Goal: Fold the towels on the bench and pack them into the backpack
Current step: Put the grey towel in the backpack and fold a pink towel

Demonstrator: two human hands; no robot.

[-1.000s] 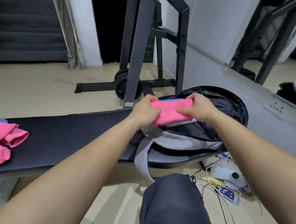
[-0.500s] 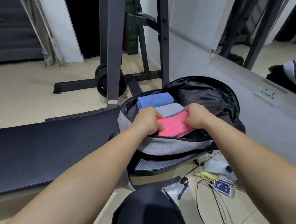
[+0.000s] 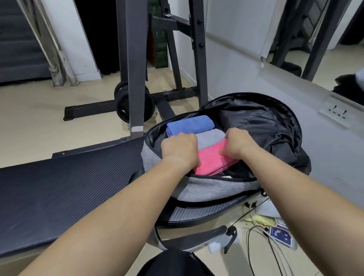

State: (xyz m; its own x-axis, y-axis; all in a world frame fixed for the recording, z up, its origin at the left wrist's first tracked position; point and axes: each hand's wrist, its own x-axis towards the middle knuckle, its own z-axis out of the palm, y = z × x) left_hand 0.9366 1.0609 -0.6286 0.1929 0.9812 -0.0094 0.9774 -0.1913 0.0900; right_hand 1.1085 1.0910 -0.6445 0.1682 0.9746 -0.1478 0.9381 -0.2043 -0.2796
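Observation:
A grey and black backpack [image 3: 205, 189] lies open at the right end of the black bench [image 3: 54, 193]. Inside it a folded blue towel [image 3: 189, 124] and a folded grey towel [image 3: 211, 137] lie side by side, with a folded pink towel [image 3: 211, 161] nearest me. My left hand [image 3: 179, 148] grips the pink towel's left end and my right hand [image 3: 237, 142] pinches its right end, both inside the bag's mouth. The pink towel rests in the bag against the grey one.
A dark steel rack [image 3: 135, 54] with weight plates [image 3: 134, 104] stands behind the bench. Cables [image 3: 261, 247], a card box [image 3: 280, 236] and small items lie on the floor at the right. A grey wall ledge with a socket [image 3: 336, 114] runs along the right.
Both hands have lowered the folded pink towel from above the backpack down into it, next to the grey towel. My view has swung right, so the pink towels at the bench's left end are out of sight.

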